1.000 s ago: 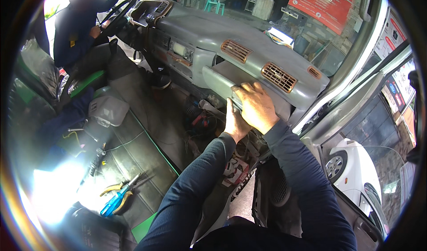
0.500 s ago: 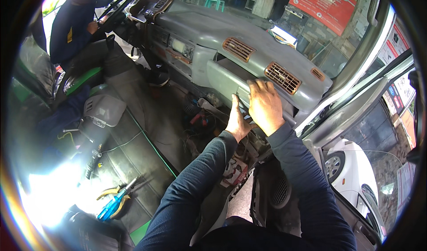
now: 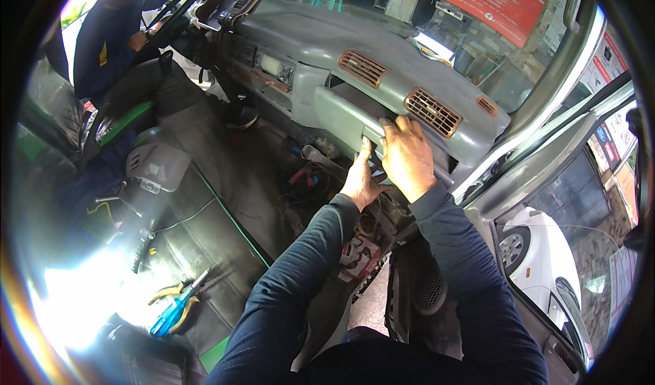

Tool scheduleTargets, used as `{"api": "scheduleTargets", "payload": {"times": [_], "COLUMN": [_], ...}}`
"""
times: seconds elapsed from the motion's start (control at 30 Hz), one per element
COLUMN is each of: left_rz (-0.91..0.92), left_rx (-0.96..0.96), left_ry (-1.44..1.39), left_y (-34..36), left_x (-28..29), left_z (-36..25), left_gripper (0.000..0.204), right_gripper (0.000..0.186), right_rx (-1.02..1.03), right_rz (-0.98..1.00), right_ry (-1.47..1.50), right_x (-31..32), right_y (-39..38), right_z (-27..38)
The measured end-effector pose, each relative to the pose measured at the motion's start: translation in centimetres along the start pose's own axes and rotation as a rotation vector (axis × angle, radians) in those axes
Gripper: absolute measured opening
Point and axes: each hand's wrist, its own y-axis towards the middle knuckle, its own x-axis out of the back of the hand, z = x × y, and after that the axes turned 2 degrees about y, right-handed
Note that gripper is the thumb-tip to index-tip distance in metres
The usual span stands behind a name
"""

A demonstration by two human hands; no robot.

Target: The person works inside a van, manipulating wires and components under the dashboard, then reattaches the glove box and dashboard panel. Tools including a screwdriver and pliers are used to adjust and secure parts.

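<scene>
Spanning the passenger side of the dashboard [image 3: 293, 27] in the head view, the grey glove-box panel [image 3: 338, 115] has its long axis parallel to the dash, sloping from upper left to lower right. Its outer face points toward the wearer and the footwell; a dark gap shows behind its upper edge, below the brown vents [image 3: 433, 112]. The right hand [image 3: 409, 158] lies over this upper edge, fingers bent onto it; its thumb is hidden, so I cannot tell whether it grips. The left hand [image 3: 363, 180], just beside it, is spread wide, thumb upright against the outer face, fingers lower down. On the seat [image 3: 218, 231] to the left lie a blue screwdriver [image 3: 170, 315], yellow-handled pliers [image 3: 166, 293] and a grey plastic cover [image 3: 158, 165]. Beyond, a co-worker [image 3: 109, 51] sits at the steering wheel [image 3: 179, 11].
</scene>
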Motion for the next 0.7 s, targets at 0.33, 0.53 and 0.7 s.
{"api": "scheduleTargets", "payload": {"times": [0.33, 0.53, 0.7], "left_rz": [0.04, -0.224, 0.326], "left_rx": [-0.033, -0.042, -0.139], "left_ry": [0.036, 0.1, 0.121], "left_y": [0.4, 0.5, 0.0], "left_x": [1.3, 0.6, 3.1], "left_z": [-0.4, 0.0, 0.6], "left_gripper": [0.123, 0.083, 0.119], "right_gripper": [0.048, 0.052, 0.066], "right_rx": [0.064, -0.075, 0.191], "right_rz": [-0.015, 0.184, 0.112], "right_ry": [-0.082, -0.137, 0.242], "right_x": [-1.0, 2.4, 7.7], "right_y": [-0.3, 0.0, 3.3], "right_z": [0.0, 2.7, 8.6]}}
